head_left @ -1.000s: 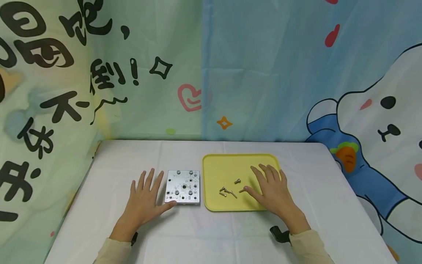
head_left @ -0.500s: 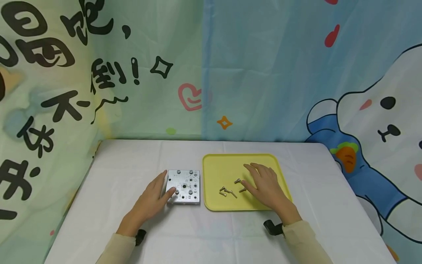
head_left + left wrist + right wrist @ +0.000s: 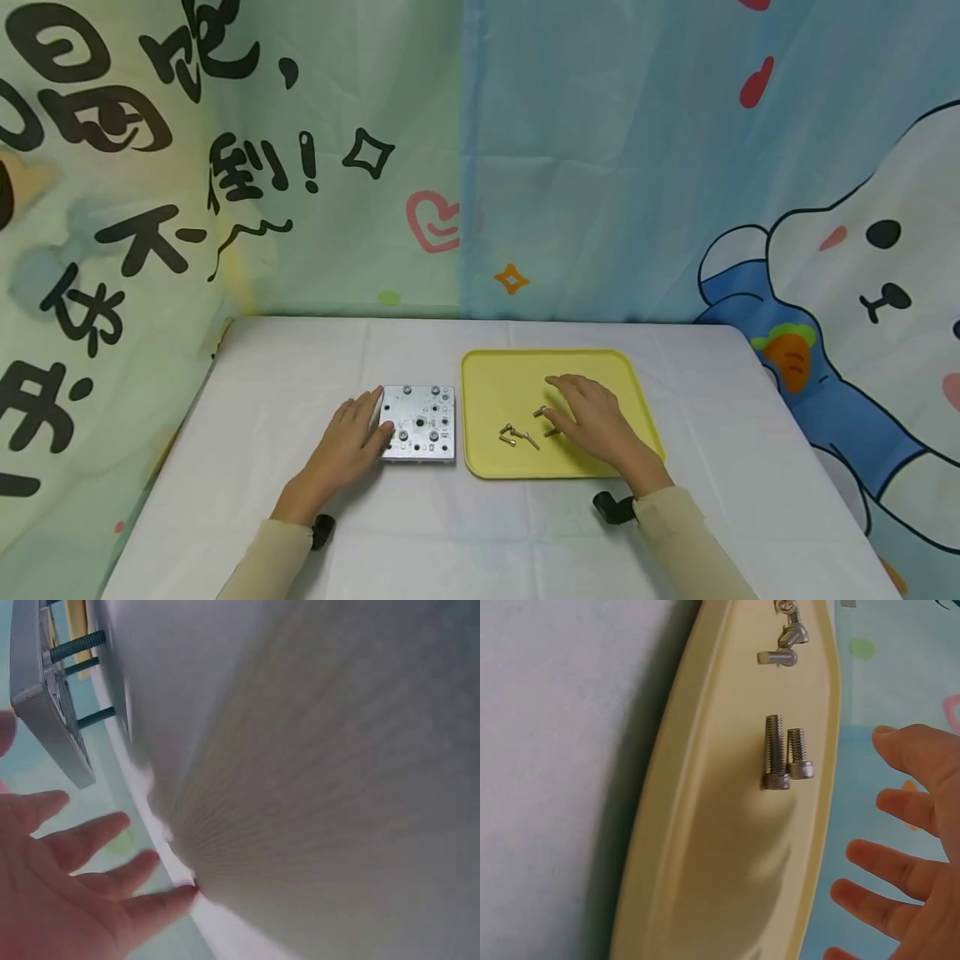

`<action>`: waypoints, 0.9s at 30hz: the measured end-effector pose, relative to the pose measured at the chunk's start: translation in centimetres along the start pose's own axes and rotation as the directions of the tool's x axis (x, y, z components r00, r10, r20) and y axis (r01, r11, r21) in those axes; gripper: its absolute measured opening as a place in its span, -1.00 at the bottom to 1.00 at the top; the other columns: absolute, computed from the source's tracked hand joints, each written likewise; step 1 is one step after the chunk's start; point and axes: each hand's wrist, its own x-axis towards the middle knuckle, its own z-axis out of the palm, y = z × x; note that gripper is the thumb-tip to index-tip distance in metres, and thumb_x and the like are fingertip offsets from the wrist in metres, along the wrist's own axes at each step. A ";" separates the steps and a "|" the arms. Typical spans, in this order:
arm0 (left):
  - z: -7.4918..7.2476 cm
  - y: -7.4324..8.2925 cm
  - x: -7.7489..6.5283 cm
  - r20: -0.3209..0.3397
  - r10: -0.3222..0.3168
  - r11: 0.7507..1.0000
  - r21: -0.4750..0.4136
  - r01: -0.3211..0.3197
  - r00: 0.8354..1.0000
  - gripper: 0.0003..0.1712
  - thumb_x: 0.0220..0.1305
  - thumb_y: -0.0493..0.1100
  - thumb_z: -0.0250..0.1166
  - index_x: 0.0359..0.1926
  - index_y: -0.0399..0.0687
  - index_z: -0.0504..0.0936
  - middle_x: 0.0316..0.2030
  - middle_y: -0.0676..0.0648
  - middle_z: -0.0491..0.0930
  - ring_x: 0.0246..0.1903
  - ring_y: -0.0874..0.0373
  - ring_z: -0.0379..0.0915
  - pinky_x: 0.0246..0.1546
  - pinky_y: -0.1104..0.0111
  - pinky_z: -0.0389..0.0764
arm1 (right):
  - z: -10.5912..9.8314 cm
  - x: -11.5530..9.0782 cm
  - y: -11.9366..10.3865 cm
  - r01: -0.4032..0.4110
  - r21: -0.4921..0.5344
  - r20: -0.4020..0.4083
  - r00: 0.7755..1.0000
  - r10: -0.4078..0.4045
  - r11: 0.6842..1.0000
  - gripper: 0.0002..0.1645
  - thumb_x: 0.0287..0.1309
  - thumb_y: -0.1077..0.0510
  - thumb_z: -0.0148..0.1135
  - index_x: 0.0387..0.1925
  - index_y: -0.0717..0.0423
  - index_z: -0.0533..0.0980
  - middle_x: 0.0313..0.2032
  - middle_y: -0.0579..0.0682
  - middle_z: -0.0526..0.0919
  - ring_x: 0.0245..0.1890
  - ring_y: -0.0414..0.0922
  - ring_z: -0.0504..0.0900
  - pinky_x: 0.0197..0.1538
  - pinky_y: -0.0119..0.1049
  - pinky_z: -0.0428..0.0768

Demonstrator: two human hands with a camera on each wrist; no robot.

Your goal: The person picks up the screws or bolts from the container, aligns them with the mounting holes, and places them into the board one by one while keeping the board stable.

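A square silver metal plate [image 3: 408, 410] with holes and screws in its top sits left of the tray. Threaded screws [image 3: 78, 646] stick out of its underside in the left wrist view. My left hand [image 3: 341, 443] is at the plate's left side, thumb over its edge, fingers loosely spread; contact is unclear. Over the right part of the yellow tray [image 3: 487, 375] hovers my right hand [image 3: 597, 427], fingers apart, holding nothing. Several socket head screws [image 3: 514, 432] lie in the tray. Two of them, a longer screw [image 3: 775, 754] and a shorter screw [image 3: 800, 755], lie nearest that hand.
A white cloth [image 3: 480, 533] covers the table. Behind it hangs a printed curtain [image 3: 600, 167] with lettering and a cartoon bear. Black wrist cameras [image 3: 613, 507] sit under both wrists.
My left hand has moved right and up to the plate's left edge, its fingers drawing closer together. My right hand has shifted left over the tray, nearer the screws.
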 end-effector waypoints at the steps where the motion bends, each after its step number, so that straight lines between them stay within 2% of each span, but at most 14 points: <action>1: 0.0 -0.1 0.0 0.013 -0.008 0.999 0.032 0.007 1.000 -0.27 0.57 0.08 0.01 0.57 -0.14 0.07 0.45 -0.40 0.13 0.42 -0.45 -0.06 0.34 -0.29 0.00 | 0.1 0.0 0.0 -0.002 0.005 0.006 1.000 0.002 1.000 -0.39 0.34 0.08 0.29 0.33 0.20 0.40 0.23 0.31 0.46 0.23 0.30 0.41 0.17 0.35 0.33; 4: 0.1 -0.3 -0.1 0.056 -0.030 0.995 0.096 0.025 0.998 -0.29 0.57 0.12 -0.02 0.58 -0.03 0.09 0.46 -0.44 0.07 0.41 -0.52 -0.14 0.30 -0.38 -0.08 | 0.3 0.1 0.1 -0.012 0.022 0.027 1.000 0.012 1.000 -0.44 0.35 0.10 0.28 0.31 0.19 0.44 0.22 0.30 0.46 0.22 0.29 0.41 0.15 0.36 0.34; 9: 0.0 -0.3 -0.1 0.102 -0.051 0.992 0.122 0.038 0.993 -0.32 0.58 0.16 -0.07 0.58 0.08 0.10 0.47 -0.46 0.02 0.42 -0.52 -0.19 0.31 -0.37 -0.13 | 0.7 0.4 0.3 -0.019 0.038 0.073 0.997 0.016 0.999 -0.54 0.35 0.13 0.27 0.23 0.16 0.52 0.18 0.25 0.50 0.19 0.26 0.44 0.11 0.36 0.37; 14: 0.0 -0.4 -0.1 0.121 -0.059 0.992 0.115 0.046 0.991 -0.29 0.58 0.20 -0.12 0.60 0.11 0.03 0.48 -0.46 -0.02 0.44 -0.48 -0.25 0.33 -0.35 -0.18 | 1.2 0.7 0.8 -0.032 0.035 0.102 0.994 0.028 0.999 -0.66 0.33 0.16 0.28 0.11 0.11 0.59 0.15 0.22 0.52 0.17 0.28 0.43 0.09 0.37 0.37; 19: 0.0 -0.3 0.0 0.131 -0.070 0.993 0.105 0.057 0.989 -0.28 0.58 0.21 -0.13 0.60 0.10 0.01 0.49 -0.45 -0.04 0.45 -0.46 -0.28 0.34 -0.34 -0.20 | 1.7 1.1 1.2 -0.047 0.022 0.094 0.995 0.045 0.999 -0.79 0.30 0.19 0.30 -0.03 0.04 0.63 0.12 0.21 0.51 0.12 0.29 0.42 0.05 0.38 0.36; 27: -0.4 -0.2 -0.1 0.144 -0.082 0.992 0.106 0.067 0.986 -0.25 0.57 0.21 -0.13 0.61 0.08 -0.03 0.49 -0.45 -0.07 0.46 -0.46 -0.30 0.34 -0.34 -0.23 | 1.7 1.3 1.1 -0.059 0.002 0.092 0.994 0.058 0.998 -0.88 0.30 0.18 0.32 -0.13 0.01 0.61 0.11 0.20 0.51 0.13 0.30 0.42 0.03 0.38 0.39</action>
